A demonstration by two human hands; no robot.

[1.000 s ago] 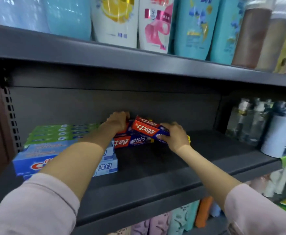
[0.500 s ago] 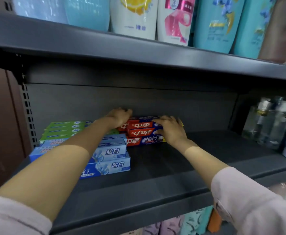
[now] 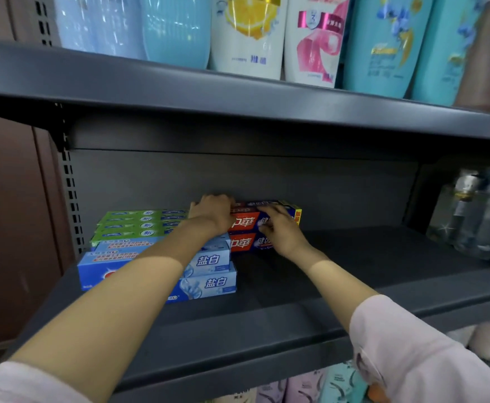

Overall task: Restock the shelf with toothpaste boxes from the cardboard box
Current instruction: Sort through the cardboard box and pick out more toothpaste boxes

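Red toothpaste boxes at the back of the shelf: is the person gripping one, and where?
Both hands rest on the red toothpaste boxes: left hand at their left end, right hand across the front. Whether either grips cannot be told.

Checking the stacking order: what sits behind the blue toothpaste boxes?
Green toothpaste boxes are stacked behind the blue toothpaste boxes. The left forearm covers part of both stacks, so the count is unclear.
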